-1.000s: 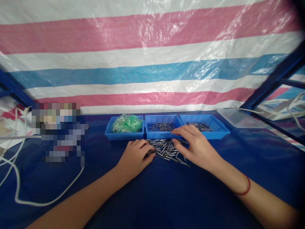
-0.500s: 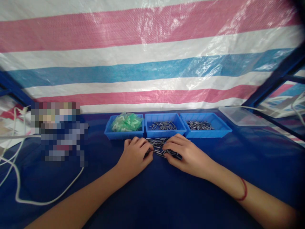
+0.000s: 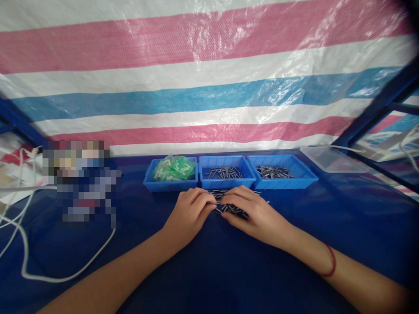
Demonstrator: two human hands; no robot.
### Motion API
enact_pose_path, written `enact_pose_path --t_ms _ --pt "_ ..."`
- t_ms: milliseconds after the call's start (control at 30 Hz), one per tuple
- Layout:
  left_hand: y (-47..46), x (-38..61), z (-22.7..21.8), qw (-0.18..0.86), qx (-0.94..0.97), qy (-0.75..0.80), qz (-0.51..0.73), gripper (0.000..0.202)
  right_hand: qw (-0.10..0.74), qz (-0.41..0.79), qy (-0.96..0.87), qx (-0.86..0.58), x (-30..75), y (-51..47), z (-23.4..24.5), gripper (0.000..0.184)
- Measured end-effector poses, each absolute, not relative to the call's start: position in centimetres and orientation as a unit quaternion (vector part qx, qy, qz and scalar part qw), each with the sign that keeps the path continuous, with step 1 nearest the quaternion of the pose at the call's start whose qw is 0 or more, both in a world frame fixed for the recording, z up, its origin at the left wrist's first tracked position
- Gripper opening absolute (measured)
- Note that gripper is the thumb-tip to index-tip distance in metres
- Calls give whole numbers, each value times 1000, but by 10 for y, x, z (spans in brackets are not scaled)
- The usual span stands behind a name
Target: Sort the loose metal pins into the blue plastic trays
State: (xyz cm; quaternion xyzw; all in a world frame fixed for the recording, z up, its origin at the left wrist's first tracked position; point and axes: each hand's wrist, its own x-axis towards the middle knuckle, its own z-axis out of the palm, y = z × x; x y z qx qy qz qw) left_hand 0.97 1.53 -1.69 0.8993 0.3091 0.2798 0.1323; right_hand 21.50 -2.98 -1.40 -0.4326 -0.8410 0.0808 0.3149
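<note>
A pile of small metal pins [image 3: 229, 208] lies on the dark blue table cover, just in front of three blue trays. My left hand [image 3: 190, 213] and my right hand [image 3: 252, 213] lie over the pile from either side, fingertips almost meeting, fingers curled down onto the pins. Most of the pile is hidden under the hands. The left tray [image 3: 149, 183] holds green plastic parts. Metal pins fill the middle tray [image 3: 203, 182] and the right tray [image 3: 304, 178]. My right wrist wears a red string.
A white cable [image 3: 65, 274] loops over the table at the left. A clear plastic lid or tray [image 3: 330, 160] sits at the back right. A striped tarp [image 3: 209, 87] hangs behind the trays. Blue frame bars run at the right.
My right hand drew back from the middle tray and swept left over the pins. Both hands have closed in, gathering the scattered pins into a tighter heap.
</note>
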Motion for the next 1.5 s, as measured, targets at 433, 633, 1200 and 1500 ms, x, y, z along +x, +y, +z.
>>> enact_pose_path --t_ms 433,633,1200,1500 --pt "8 12 -16 308 818 326 361 8 413 145 -785 -438 210 -32 -15 13" --pt "5 14 -13 331 811 314 366 5 414 154 -782 -439 210 -33 -17 11" --pt "8 13 -19 217 882 291 300 11 484 263 -707 -443 209 -33 -17 5" --pt "9 14 -20 200 905 245 284 15 507 260 -712 -411 206 -35 -17 5"
